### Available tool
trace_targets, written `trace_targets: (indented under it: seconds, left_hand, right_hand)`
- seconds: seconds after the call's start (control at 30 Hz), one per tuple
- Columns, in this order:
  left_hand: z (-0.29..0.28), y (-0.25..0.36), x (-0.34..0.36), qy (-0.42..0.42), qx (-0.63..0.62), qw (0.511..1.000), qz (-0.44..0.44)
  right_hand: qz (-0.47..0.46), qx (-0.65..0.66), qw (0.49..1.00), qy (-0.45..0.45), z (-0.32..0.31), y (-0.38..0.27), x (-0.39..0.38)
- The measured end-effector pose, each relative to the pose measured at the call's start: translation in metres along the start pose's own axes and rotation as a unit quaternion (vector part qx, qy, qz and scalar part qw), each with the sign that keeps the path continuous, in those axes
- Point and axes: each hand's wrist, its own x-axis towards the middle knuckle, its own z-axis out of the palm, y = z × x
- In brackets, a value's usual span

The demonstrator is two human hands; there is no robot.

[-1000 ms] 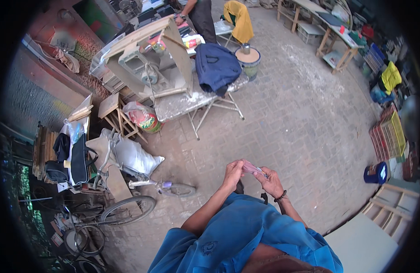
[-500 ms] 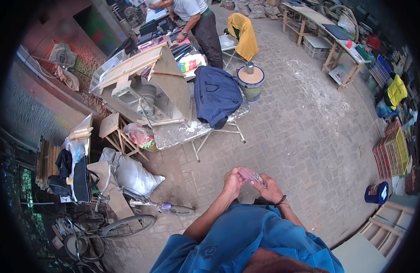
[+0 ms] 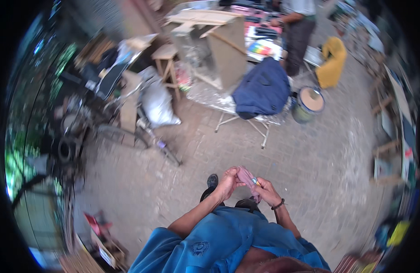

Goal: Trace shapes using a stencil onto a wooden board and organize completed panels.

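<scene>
In front of my body, a dusty-pink cloth [image 3: 244, 175] stretches between my two hands, and a fold of it hangs below my right hand. My left hand [image 3: 227, 184] pinches its upper left end with thumb and fingers. My right hand [image 3: 269, 193] is closed on its right side. By the right fingertips a small blue-and-yellow piece [image 3: 256, 181] shows against the cloth; I cannot make out whether it is a separate object or what kind. A dark bracelet circles my right wrist.
Ahead stands a low table [image 3: 210, 97] with a navy bag [image 3: 262, 88] and a wooden box-like housing [image 3: 226, 54]. A lidded bucket [image 3: 310, 102] is beside it. Bicycles [image 3: 162, 145] and a white sack [image 3: 160, 102] are to the left. Another person [image 3: 297, 34] works beyond.
My view has swung left, so the table, bag and bucket sit farther right. Both hands still hold the cloth, and part of it now hangs down under my right hand.
</scene>
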Motion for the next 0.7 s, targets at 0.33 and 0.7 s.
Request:
trace_targets:
  seconds: [0.33,0.7]
  left_hand:
    - [-0.034,-0.015,-0.078,0.094,-0.082,0.985,0.123]
    - [-0.226,-0.004,-0.217,0.193,-0.276,0.884,0.325]
  right_hand:
    - [0.112,-0.027,0.979,-0.169,0.053,0.0,0.027]
    - [0.189,0.025,0.896,-0.4,0.284,-0.002,0.077]
